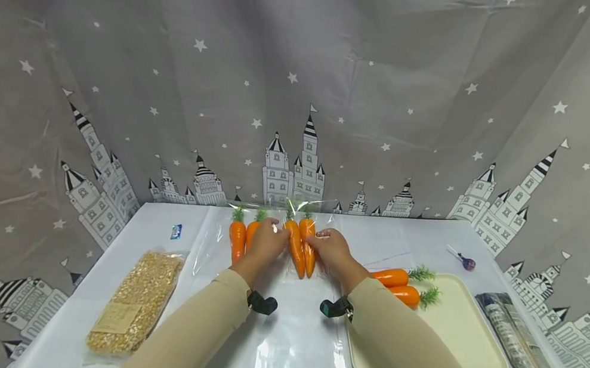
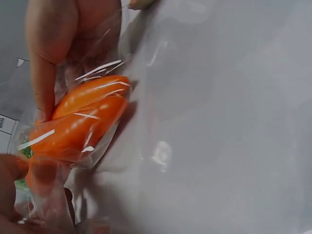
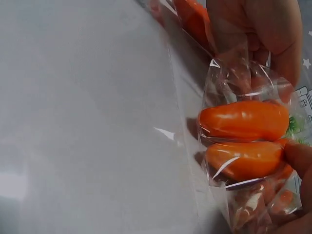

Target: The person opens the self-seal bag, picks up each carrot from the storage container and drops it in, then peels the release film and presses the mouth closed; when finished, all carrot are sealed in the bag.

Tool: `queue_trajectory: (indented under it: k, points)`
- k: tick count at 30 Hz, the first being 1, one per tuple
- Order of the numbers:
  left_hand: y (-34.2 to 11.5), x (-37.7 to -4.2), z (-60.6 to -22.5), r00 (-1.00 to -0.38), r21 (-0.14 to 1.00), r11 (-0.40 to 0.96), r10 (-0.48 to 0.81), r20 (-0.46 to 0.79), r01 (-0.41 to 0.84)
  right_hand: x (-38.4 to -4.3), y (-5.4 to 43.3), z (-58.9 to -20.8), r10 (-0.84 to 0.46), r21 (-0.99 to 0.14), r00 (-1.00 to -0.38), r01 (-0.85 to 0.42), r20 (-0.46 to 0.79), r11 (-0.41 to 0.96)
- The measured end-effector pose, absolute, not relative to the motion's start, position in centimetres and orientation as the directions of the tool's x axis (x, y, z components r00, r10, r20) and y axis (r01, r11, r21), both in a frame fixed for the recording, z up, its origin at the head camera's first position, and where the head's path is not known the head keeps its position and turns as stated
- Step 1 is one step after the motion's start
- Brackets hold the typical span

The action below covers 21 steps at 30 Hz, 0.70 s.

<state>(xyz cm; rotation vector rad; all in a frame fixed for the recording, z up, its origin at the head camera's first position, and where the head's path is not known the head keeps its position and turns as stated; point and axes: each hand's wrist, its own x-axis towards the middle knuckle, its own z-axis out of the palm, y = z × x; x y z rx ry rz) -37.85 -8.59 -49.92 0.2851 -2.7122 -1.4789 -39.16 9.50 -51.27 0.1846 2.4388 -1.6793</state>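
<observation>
Flat on the white table (image 1: 403, 237), toward its near edge, lies a piece of clear plastic (image 1: 297, 364); I cannot tell whether it is a bag or a sheet. Beyond it, 2 loose carrots (image 1: 398, 277) lie at the far left corner of the cream tray (image 1: 457, 333), partly behind the right sleeve (image 1: 407, 346); unwrapped, they are probably what is left. Near the middle of the table's far edge, 2 bagged carrots (image 1: 296, 253) stand side by side between the hands. The left hand (image 1: 269, 242) and the right hand (image 1: 333, 249) each grip 1 side through clear film (image 3: 219, 90), fingers bent behind, so this pair looks in progress. Just left, 2 other carrots (image 1: 237, 241) lie in clear plastic, seemingly done.

The golden grain bag (image 1: 155, 277) by the table's left edge bears a tan label (image 1: 117, 317), unreadable. Print on the packaged roll (image 1: 530, 358) along the right edge, the blue packet (image 1: 176, 231) near the far left corner and the lollipop (image 1: 467, 263) near the far right corner is too small to read.
</observation>
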Motion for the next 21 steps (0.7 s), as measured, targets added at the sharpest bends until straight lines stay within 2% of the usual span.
queue_trajectory:
  k: [4, 13, 21]
  points:
    - [-8.3, -38.2, -50.7, -0.985, 0.818, 0.558, -0.162, -0.057, -0.139, -39.3, 9.4, -51.7, 0.033, -0.903, -0.985, 0.169, -0.170, 0.394]
    - [-8.4, -38.6, -51.8, -0.987, 0.826, 0.544, -0.135, -0.086, -0.146, -39.7, 9.6, -52.1, 0.094, -0.873, -0.955, 0.295, -0.280, 0.389]
    - [-8.5, -38.9, -51.7, -0.985, 0.838, 0.522, -0.131, -0.108, -0.161, -39.2, 9.3, -52.2, 0.130, -0.874, -0.960, 0.280, -0.249, 0.398]
